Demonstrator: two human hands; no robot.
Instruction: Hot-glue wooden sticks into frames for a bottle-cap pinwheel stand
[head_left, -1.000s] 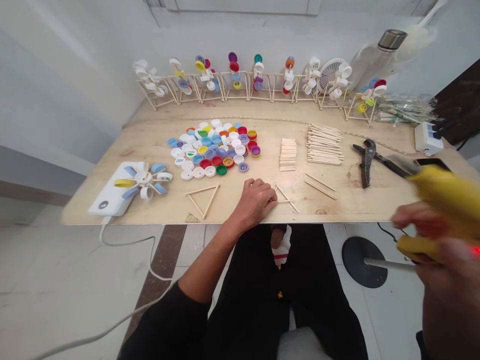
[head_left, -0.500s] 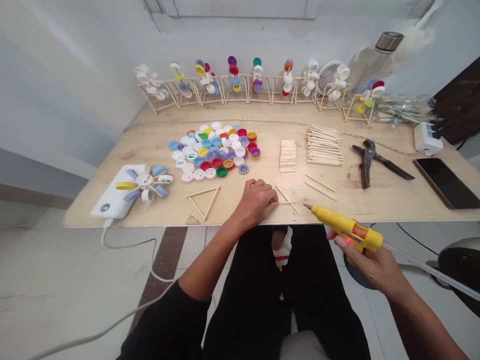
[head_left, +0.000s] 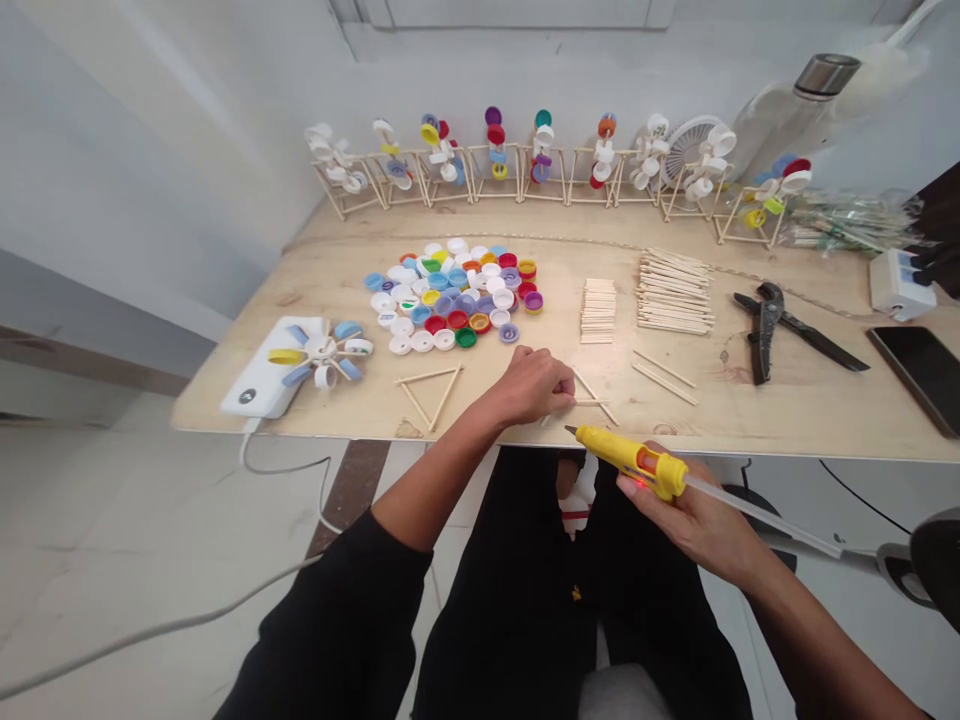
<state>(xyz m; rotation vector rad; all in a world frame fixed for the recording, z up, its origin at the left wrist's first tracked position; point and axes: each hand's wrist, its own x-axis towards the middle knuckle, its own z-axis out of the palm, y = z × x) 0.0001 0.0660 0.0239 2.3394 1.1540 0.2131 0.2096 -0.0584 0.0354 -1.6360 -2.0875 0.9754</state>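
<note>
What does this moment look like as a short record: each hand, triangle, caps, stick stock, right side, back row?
Left hand: fingers at crossed wooden sticks
Right hand: grips yellow hot glue gun, nozzle toward left hand
Triangle: stick triangle, flat, left of left hand
Caps: multicoloured plastic bottle caps, loosely piled
Stick stock: short sticks beside longer sticks
Right side: black pliers-type tool, smartphone
Back row: stick-framed bottle-cap wheels

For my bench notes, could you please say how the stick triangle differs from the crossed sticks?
The stick triangle lies untouched; the left hand covers part of the crossed sticks. The triangle's sticks meet near their ends; the crossed sticks form an X. The triangle lies away from the glue gun; the crossed sticks are near it. Both are pale sticks on the table.
</note>
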